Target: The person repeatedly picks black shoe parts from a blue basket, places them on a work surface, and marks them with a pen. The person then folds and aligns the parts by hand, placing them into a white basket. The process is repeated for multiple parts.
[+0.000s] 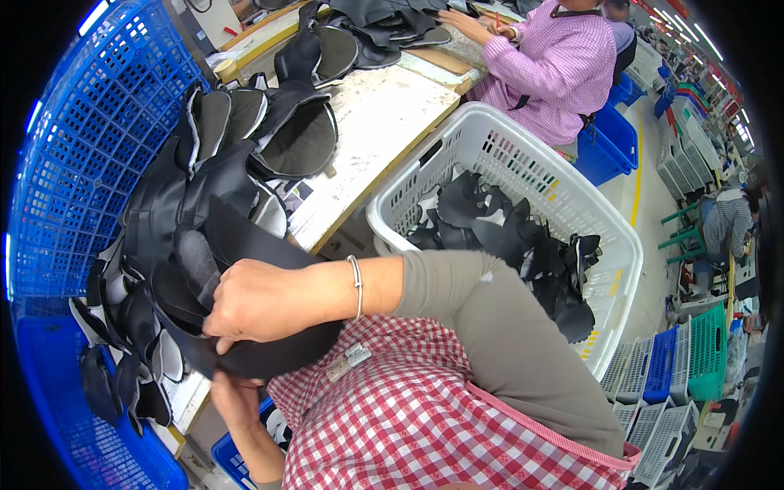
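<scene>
A black shoe upper [282, 347] with a curved open edge lies across both my hands, in front of my checked apron. My right hand [265, 300], a bracelet at its wrist, is closed over the piece from above, its fingers bent down at the rim. Lower down, my left hand [237, 398] pinches the piece's near edge from below; part of its fingers is hidden. Just beyond my hands a heap of black shoe uppers [163, 200] with grey and white linings covers the left part of the worktable [380, 102]. Some uppers hang over its edge.
Tall blue crates [98, 155] wall the left side. A white basket [625, 269] with black pieces stands right of the table, near my right elbow. Beyond it a person in a pink checked sleeve [535, 69] works at the table. A blue bin [608, 139] stands behind.
</scene>
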Tool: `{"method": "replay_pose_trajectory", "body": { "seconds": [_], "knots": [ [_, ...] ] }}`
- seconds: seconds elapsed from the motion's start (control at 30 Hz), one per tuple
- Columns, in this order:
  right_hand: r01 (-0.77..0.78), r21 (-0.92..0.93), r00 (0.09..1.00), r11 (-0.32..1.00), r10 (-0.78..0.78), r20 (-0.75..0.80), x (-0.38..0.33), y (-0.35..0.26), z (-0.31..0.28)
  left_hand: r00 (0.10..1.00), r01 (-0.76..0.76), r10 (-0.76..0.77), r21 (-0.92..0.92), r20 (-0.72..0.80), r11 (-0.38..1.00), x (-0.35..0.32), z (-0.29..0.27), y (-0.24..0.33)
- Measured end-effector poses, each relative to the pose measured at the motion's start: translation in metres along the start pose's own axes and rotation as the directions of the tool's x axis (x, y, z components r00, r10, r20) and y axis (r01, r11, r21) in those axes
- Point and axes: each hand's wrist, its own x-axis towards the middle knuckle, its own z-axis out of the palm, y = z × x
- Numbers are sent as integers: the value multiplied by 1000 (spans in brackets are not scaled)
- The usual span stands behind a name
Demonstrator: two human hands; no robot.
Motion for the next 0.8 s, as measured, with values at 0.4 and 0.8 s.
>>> {"method": "replay_pose_trajectory", "body": {
  "seconds": [0.4,0.8],
  "knots": [
    [258,-251,704,933,-4,710,-96,-23,52,994,-105,70,751,78,652,4,-3,14],
    [102,-316,843,943,87,531,-123,-24,55,960,-255,152,957,234,139,7,42,-25]
  ]
}}
